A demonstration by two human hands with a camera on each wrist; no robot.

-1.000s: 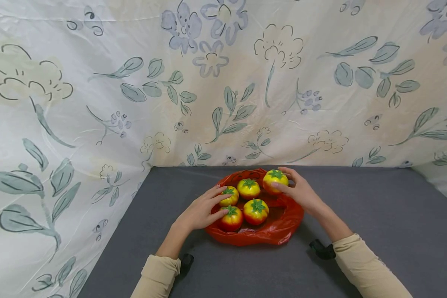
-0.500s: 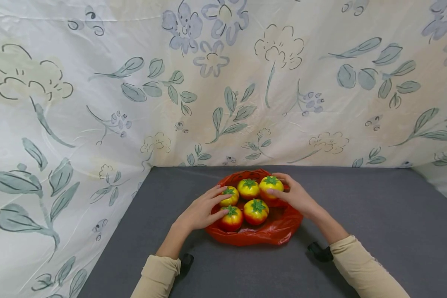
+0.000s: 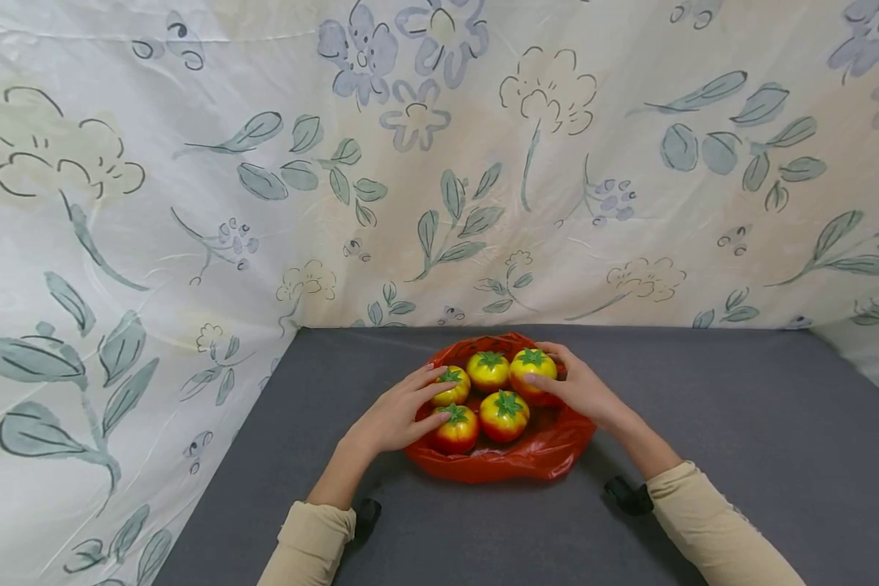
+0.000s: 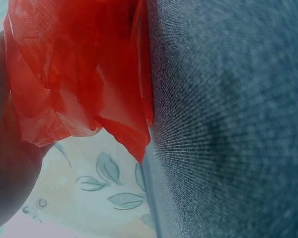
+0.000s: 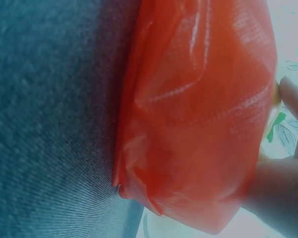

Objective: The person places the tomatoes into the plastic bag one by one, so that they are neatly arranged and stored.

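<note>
A red plastic bag point(image 3: 483, 465) sits on the table with its mouth rolled wide. Inside are several glossy red-and-yellow tomatoes with green star-shaped tops. My right hand point(image 3: 582, 387) holds the back right tomato point(image 3: 533, 373), thumb at its front and fingers behind, inside the bag's right rim. At the left rim my left hand point(image 3: 395, 413) lies with fingers extended over the back left tomato point(image 3: 451, 389) and the front left tomato point(image 3: 456, 435). A middle tomato point(image 3: 504, 417) and a back tomato point(image 3: 488, 371) stand untouched between the hands. Both wrist views show mostly the bag's outer side.
A dark grey cloth point(image 3: 498, 537) covers the table under the bag. Behind and to the left hangs a pale curtain point(image 3: 439, 203) printed with flowers and leaves. Black wrist straps point(image 3: 630, 495) show below both forearms.
My right hand has lowered its tomato leftward into the bag, beside the back tomato. My left hand has stayed in place.
</note>
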